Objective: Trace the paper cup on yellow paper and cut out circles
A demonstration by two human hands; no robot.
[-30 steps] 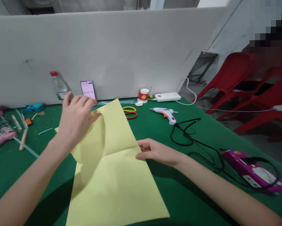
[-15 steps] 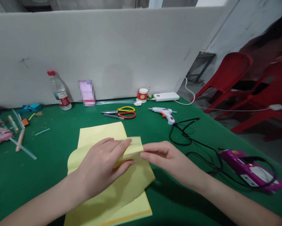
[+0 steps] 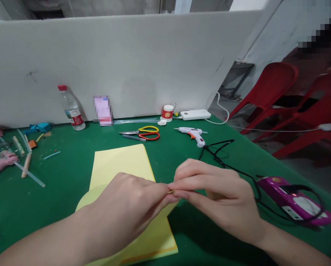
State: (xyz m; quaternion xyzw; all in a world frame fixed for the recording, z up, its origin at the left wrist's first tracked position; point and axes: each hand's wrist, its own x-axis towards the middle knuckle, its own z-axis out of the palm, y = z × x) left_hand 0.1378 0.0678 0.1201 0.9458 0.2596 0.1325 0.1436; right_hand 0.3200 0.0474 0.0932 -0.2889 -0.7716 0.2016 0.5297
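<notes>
A pale yellow sheet of paper point(image 3: 121, 164) lies folded over on the green table point(image 3: 71, 173), on top of a thin yellow stack. My left hand point(image 3: 129, 207) and my right hand point(image 3: 215, 192) meet at the sheet's right edge. Both pinch a corner of the yellow sheet between fingertips and thumb. The pinched corner is lifted a little off the table. My hands hide the near half of the sheet.
Scissors with yellow and red handles point(image 3: 144, 133) and a white glue gun point(image 3: 193, 133) lie behind the paper. A black cord point(image 3: 220, 155) runs to a magenta device point(image 3: 289, 199) at right. A water bottle point(image 3: 70, 109), a phone and a small red-and-white cup point(image 3: 167, 112) stand by the white partition. Red chairs point(image 3: 267, 92) stand beyond the table.
My left hand brought the far half of the sheet down toward me, folding it over. Both hands then came together at the right edge and now pinch the corner.
</notes>
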